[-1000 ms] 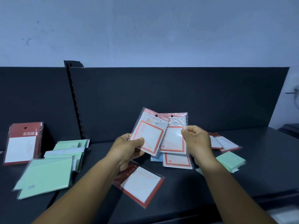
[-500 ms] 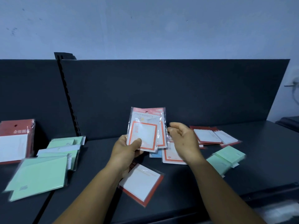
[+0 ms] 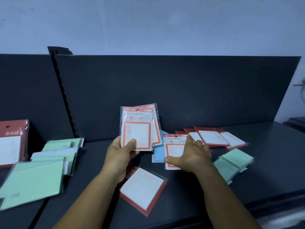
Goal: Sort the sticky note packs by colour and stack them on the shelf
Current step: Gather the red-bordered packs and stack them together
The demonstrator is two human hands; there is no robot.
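Left hand [image 3: 121, 154] grips two orange-bordered packs [image 3: 137, 128] upright above the shelf [image 3: 264, 179]. Right hand [image 3: 192, 156], fingers spread, rests on a third pack [image 3: 173, 148] lying flat, just right.

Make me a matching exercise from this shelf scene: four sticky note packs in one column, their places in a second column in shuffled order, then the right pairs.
Things
1. orange-bordered white UNIVERSITY packs in clear plastic
2. pale blue pack
3. white pack on red backing card
4. green packs in clear sleeves

Places
A. flat at the shelf's near edge, between the forearms
B. held upright in the left hand
C. piled at the left of the shelf
D. partly under another UNIVERSITY pack that the right hand reaches over

Pairs: 1-B, 2-D, 3-A, 4-C
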